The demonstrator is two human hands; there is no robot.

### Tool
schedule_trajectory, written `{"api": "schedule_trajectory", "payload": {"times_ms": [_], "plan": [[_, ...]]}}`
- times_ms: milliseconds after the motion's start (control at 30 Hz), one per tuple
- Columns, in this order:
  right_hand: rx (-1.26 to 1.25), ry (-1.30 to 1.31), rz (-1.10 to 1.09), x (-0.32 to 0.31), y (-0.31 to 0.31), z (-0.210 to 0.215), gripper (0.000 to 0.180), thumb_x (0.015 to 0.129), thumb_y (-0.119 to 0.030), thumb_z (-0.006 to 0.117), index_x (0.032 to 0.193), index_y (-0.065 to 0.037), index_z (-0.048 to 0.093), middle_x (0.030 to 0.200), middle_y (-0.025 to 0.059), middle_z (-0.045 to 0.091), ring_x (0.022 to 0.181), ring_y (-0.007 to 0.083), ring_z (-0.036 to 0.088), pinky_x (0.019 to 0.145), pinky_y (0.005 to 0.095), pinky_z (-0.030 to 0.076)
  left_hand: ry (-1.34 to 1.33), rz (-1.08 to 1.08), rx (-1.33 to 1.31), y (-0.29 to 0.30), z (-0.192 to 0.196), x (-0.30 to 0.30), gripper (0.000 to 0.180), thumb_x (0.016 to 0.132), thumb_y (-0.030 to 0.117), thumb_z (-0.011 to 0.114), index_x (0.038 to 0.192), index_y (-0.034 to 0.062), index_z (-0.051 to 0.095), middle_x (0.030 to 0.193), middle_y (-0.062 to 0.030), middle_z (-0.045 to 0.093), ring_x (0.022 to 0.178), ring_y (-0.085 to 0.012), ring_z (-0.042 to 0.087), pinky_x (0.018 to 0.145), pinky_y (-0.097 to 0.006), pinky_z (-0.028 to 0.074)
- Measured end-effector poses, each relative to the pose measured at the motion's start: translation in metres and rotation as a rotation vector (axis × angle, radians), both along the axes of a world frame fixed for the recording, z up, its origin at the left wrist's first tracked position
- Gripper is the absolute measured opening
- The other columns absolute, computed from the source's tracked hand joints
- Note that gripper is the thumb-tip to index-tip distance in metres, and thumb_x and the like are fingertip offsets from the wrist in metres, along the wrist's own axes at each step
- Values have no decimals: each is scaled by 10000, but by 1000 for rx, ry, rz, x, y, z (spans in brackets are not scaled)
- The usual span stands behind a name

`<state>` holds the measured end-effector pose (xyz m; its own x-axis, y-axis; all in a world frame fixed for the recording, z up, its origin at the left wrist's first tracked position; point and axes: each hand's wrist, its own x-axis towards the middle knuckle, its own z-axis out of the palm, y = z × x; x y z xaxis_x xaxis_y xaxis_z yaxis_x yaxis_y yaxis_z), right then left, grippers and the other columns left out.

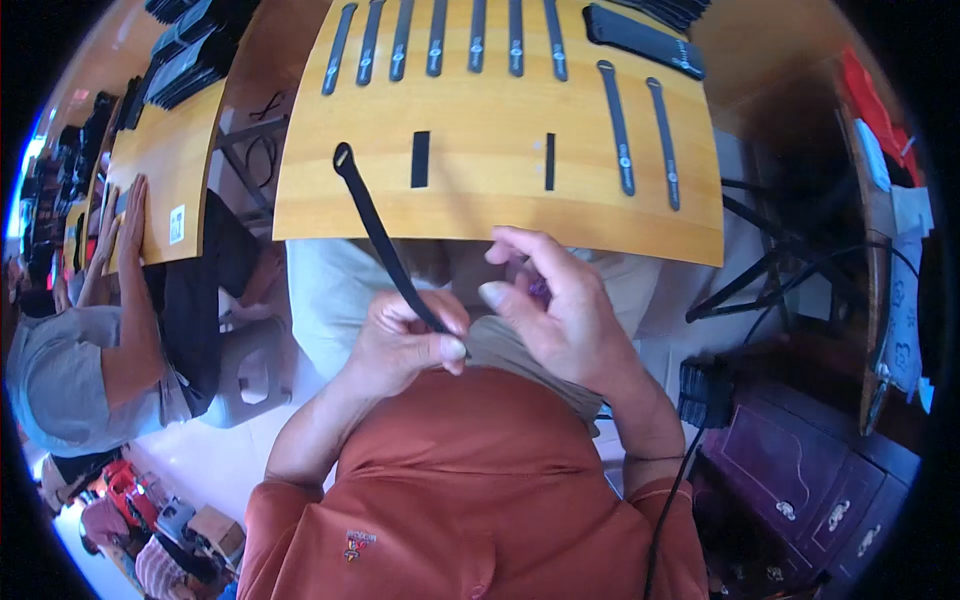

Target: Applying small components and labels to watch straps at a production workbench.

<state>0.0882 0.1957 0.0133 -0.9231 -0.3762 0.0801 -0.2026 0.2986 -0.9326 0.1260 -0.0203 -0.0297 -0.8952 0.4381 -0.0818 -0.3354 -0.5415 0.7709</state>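
Note:
My left hand (400, 345) pinches the plain end of a black strap (376, 225) between thumb and fingers. The strap slants up and left over the table's front edge, and its slotted end lies uppermost. To the right of it, my right hand (562, 310) is raised with thumb and forefinger apart, touching no strap. A small purple patch shows among its fingers; what it is I cannot make out. Beyond my hands, a black strip (420, 160) and a narrower black strip (550, 162) lie on the yellow wooden table (480, 205).
Several grey straps (436, 38) lie in a row along the table's far side. Two more grey straps (616, 128) lie at the right, below a bundle of straps (645, 42). A co-worker's hands (130, 220) rest on another table at left. A dark red cabinet (790, 470) stands at lower right.

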Motion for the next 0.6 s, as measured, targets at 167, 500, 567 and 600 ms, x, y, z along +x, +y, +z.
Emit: {"api": "schedule_trajectory", "payload": {"times_ms": [167, 500, 567, 600], "plan": [[20, 90, 127, 2, 4, -3, 309, 953, -37, 618, 1255, 31, 601, 975, 158, 694, 841, 230, 697, 735, 317, 542, -32, 166, 42, -7, -5, -8, 164, 857, -6, 736, 1004, 2, 663, 976, -196, 687, 762, -220, 706, 687, -315, 603], [-33, 89, 176, 11, -4, -6, 205, 914, -24, 666, 1114, 13, 648, 914, 169, 717, 795, 291, 730, 652, 346, 561, 3, 201, 2, -9, -1, -8, 201, 848, -83, 702, 1035, -34, 648, 1038, -237, 695, 904, -282, 734, 805, -376, 634], [-55, 114, 171, 11, -4, -8, 188, 918, -47, 637, 1100, -1, 619, 860, 187, 678, 767, 359, 697, 606, 423, 548, -3, 193, -26, -9, -1, -9, 190, 844, -91, 701, 1021, -45, 653, 1036, -235, 698, 912, -287, 732, 808, -378, 633], [-57, 112, 171, 11, -4, -8, 188, 918, -47, 637, 1100, -1, 619, 860, 187, 678, 767, 359, 697, 606, 423, 548, -5, 193, -27, -9, -1, -9, 190, 844, -91, 701, 1021, -45, 653, 1036, -235, 698, 912, -287, 732, 808, -378, 633]]}}
